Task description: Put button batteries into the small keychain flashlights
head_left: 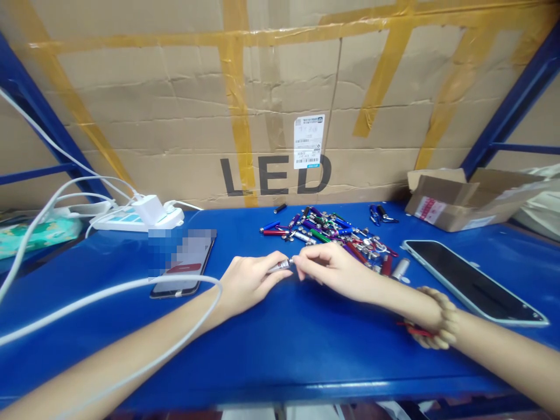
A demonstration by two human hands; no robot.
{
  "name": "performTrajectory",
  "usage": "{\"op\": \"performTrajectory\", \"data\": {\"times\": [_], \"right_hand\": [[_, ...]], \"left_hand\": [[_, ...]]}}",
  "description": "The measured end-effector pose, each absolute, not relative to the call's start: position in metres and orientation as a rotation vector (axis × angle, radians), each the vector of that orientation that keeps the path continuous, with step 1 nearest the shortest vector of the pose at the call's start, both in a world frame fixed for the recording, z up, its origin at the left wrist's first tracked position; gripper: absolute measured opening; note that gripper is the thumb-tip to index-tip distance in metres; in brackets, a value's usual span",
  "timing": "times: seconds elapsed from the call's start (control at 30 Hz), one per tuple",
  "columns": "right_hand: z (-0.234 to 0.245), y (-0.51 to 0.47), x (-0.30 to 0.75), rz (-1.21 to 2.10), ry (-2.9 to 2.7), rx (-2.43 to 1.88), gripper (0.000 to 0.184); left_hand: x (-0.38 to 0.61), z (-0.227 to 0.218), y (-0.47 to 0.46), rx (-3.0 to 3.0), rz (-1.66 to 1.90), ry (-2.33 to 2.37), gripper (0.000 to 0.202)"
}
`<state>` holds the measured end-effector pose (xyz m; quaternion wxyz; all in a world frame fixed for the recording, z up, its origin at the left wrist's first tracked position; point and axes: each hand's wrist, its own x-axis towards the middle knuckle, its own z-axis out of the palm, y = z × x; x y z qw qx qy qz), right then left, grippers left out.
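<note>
My left hand [251,283] is closed around a small silver flashlight tube [280,265], held between thumb and fingers just above the blue tabletop. Right at the tube's end, my right hand [328,269] pinches with thumb and forefinger; what sits between those fingertips is too small to make out. Beyond both hands lies a pile of small coloured flashlights [321,233] in blue, red, green, purple and silver, mixed with small round metal pieces. A loose silver tube [400,269] rests behind my right forearm.
A phone with a lit screen [184,268] lies at left, near a white power strip [170,220]. A white cable [131,286] crosses over my left forearm. Another phone [472,283] lies at right, before an open cardboard box [459,201]. Large taped cardboard [175,128] stands behind.
</note>
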<state>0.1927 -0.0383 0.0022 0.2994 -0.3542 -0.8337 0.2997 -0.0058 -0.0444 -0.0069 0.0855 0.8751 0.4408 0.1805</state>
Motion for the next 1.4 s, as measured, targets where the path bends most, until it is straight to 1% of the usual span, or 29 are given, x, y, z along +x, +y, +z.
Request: {"op": "performTrajectory", "data": {"times": [0.07,0.2,0.27,0.43,0.5,0.57,0.7,0.8,0.9,1.03,1.17,1.4], "right_hand": [[0.006,-0.033,0.199,0.601,-2.159,-1.055,0.039],[0.013,-0.017,0.216,0.012,-2.143,-1.402,0.037],[0.013,-0.010,0.224,-0.096,-2.192,-1.539,0.035],[0.009,-0.001,0.231,-0.131,-2.230,-1.740,0.034],[0.006,0.002,0.232,-0.153,-2.198,-1.726,0.029],[0.002,0.004,0.233,-0.175,-2.207,-1.594,0.023],[-0.007,0.009,0.233,-0.278,-2.414,-1.272,0.035],[-0.013,0.011,0.232,-0.252,-2.522,-1.211,0.041],[-0.014,0.011,0.231,-0.201,-2.566,-1.204,0.043],[-0.013,0.011,0.230,-0.199,-2.564,-1.199,0.036],[-0.014,0.012,0.229,-0.274,-2.510,-1.233,0.029],[-0.012,0.008,0.227,-0.317,-2.451,-1.311,0.021]], "left_hand": [[-0.006,-0.005,-0.044,2.536,0.583,1.399,0.022],[-0.008,-0.003,-0.043,2.396,0.683,1.462,0.023],[-0.008,-0.004,-0.043,2.330,0.715,1.441,0.026],[-0.007,-0.007,-0.044,2.239,0.744,1.350,0.029],[-0.007,-0.007,-0.045,2.236,0.743,1.351,0.029],[-0.007,-0.007,-0.045,2.238,0.733,1.357,0.029],[-0.007,-0.005,-0.046,2.258,0.711,1.347,0.028],[-0.006,-0.005,-0.045,2.271,0.711,1.338,0.028],[-0.006,-0.005,-0.046,2.280,0.714,1.330,0.028],[-0.005,-0.004,-0.047,2.288,0.702,1.328,0.028],[-0.006,-0.004,-0.047,2.294,0.710,1.351,0.028],[-0.005,-0.004,-0.047,2.289,0.702,1.365,0.028]]}}
